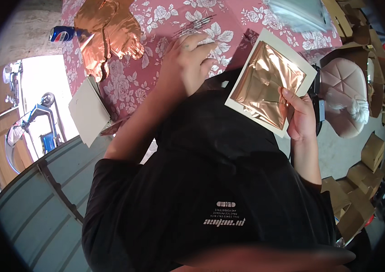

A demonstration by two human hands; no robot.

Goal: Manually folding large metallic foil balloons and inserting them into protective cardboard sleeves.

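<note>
In my right hand point(302, 115) is a white card point(289, 55) with a folded sheet of shiny copper-coloured foil point(267, 75) lying on it. My thumb presses on the foil, and the fingers are hidden behind the card. My left hand point(187, 61) reaches over the pink floral tablecloth point(154, 52), fingers apart and partly bent, with nothing visible in it. Just beyond its fingertips is a patch of thin dark lines point(197, 23); whether they are loose strips or marks on the cloth, I cannot tell.
A large crumpled copper foil piece point(111, 27) lies at the table's far left, beside a blue can point(61, 34). White cards point(89, 109) stand at the left edge. Clear plastic bags point(299, 13) lie far right. A padded stool point(343, 86) and cardboard boxes point(360, 186) stand to the right.
</note>
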